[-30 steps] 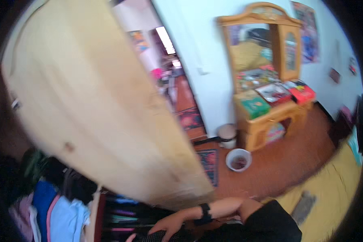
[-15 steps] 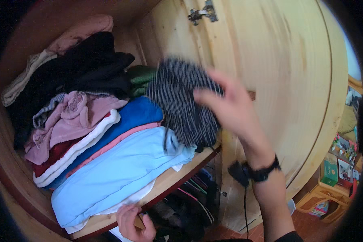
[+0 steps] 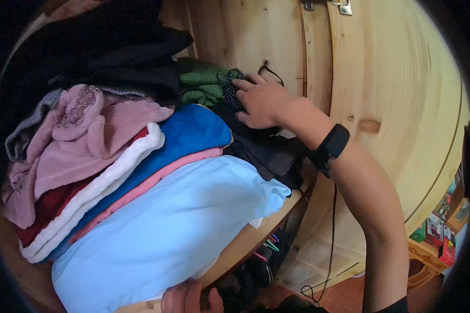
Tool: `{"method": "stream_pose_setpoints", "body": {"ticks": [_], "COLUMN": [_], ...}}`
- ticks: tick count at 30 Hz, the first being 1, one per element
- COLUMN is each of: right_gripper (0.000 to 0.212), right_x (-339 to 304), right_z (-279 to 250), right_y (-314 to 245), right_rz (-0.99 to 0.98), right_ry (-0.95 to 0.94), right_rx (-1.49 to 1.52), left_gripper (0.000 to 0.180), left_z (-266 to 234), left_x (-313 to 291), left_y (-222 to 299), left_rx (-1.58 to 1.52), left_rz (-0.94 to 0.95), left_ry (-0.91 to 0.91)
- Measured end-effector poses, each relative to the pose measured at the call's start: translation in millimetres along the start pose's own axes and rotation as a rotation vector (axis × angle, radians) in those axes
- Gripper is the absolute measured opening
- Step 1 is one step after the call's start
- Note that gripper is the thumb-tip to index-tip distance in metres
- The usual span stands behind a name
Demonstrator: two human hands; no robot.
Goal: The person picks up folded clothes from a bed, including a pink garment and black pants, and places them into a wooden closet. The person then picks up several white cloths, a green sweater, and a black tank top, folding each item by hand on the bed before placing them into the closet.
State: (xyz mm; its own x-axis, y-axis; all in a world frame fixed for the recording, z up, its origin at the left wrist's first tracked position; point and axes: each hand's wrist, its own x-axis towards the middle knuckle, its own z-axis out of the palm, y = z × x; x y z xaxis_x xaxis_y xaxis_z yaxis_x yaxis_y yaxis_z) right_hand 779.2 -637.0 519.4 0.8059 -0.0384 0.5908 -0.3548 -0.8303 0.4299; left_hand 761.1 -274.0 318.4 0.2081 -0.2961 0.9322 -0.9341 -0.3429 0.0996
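My right hand (image 3: 263, 104) reaches into the wardrobe shelf with its fingers apart, resting on a dark, patterned piece of knitwear (image 3: 232, 97). The hand hides much of that piece. Beside it lies a folded green knit garment (image 3: 201, 81), and below my wrist are black folded clothes (image 3: 269, 154). My left hand (image 3: 190, 298), blurred at the lower edge, is at the shelf's front edge, thumb apart and nothing visible in it. Close above it lies a light blue folded cloth (image 3: 156, 229).
A blue fleece (image 3: 196, 133), a red garment with white trim (image 3: 96, 185), a pink fleece garment (image 3: 112, 138) and a black garment (image 3: 115, 49) fill the shelf's left side. The wooden door (image 3: 397, 115) stands at the right. A thin black cord (image 3: 333, 224) hangs near my right wrist.
My right hand has carried the dark striped piece deeper into the shelf, beside the green knit, and its fingers now rest on it. The view has moved closer to the shelf.
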Motion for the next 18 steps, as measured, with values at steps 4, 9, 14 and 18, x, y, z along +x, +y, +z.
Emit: {"method": "stream_pose_setpoints", "body": {"ticks": [4, 9, 14, 18], "right_gripper": [0.062, 0.064, 0.065, 0.072], "right_x": [20.3, 31.1, 45.2, 25.4], "right_z": [6.0, 12.8, 14.0, -19.2], "right_y": [10.0, 13.3, 2.1, -6.9], "right_rz": [0.136, 0.263, 0.286, 0.14], "right_ry": [-0.373, -0.569, -0.597, -0.209], "right_rx": [0.208, 0.504, 0.492, -0.083], "left_gripper": [0.032, 0.028, 0.029, 0.028], "left_z": [6.6, 6.3, -2.5, -1.5], "left_x": [3.9, 11.6, 13.3, 9.3], "left_y": [3.2, 6.2, 8.6, 7.9], "left_rx": [0.036, -0.132, -0.141, -0.108], "left_rz": [0.041, 0.051, -0.005, 0.017], "left_ry": [-0.012, -0.007, -0.113, -0.097]}}
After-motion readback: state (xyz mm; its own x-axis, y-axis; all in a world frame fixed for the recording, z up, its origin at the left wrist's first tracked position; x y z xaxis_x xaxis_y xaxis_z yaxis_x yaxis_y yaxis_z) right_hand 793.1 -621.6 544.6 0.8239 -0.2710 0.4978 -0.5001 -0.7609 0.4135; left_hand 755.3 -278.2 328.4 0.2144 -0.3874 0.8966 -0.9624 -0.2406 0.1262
